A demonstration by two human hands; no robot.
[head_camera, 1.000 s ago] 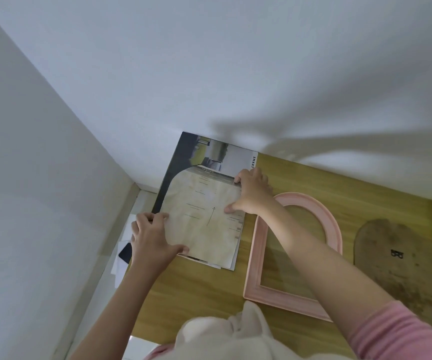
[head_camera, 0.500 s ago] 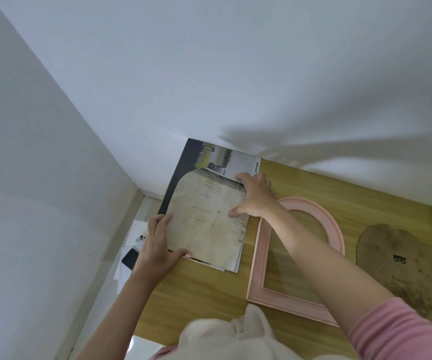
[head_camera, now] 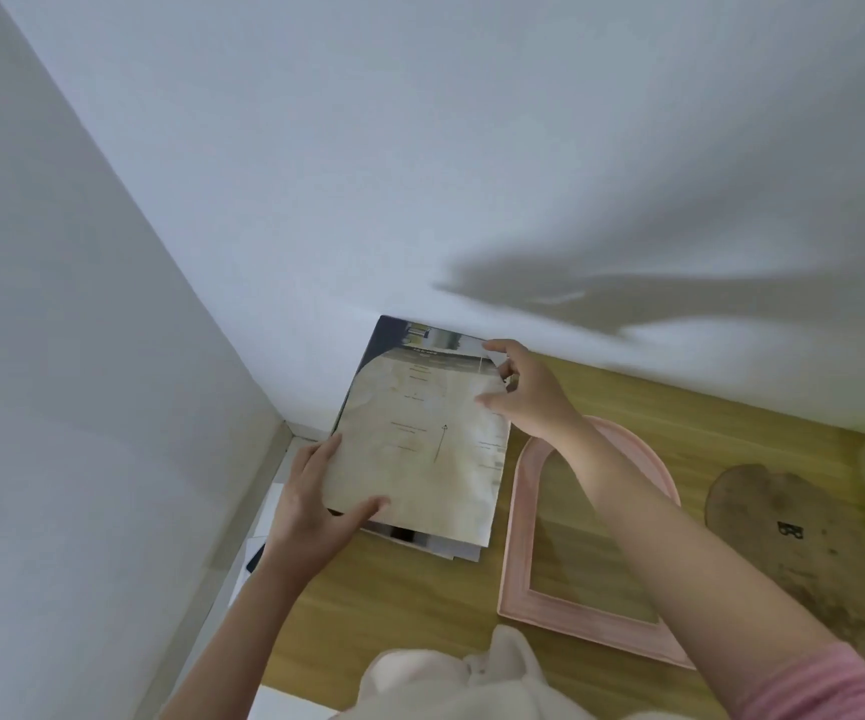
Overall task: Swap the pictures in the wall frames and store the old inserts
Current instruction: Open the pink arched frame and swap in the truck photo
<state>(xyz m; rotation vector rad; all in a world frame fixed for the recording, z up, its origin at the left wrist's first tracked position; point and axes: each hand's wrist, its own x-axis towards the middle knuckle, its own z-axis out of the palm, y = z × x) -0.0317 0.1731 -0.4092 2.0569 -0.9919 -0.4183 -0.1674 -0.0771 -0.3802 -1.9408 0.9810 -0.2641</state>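
An arch-shaped beige paper insert [head_camera: 420, 444] with faint print and an arrow lies on top of a magazine stack [head_camera: 409, 337] at the back left of the wooden table [head_camera: 420, 605]. My left hand [head_camera: 316, 506] grips the insert's lower left corner, thumb on top. My right hand [head_camera: 529, 392] pinches its upper right edge. An empty pink arched frame [head_camera: 518, 553] lies flat just to the right, partly under my right forearm. Its brown arched backing board [head_camera: 804, 537] lies further right.
White walls meet in a corner right behind the stack. Loose papers and a dark flat object [head_camera: 258, 553] lie on the floor in the gap left of the table. A cream fabric bundle [head_camera: 451, 683] sits at the table's near edge.
The insert's right edge has lifted slightly as my right hand moved from pressing on it to pinching its upper right edge. My left hand's grip has not changed.
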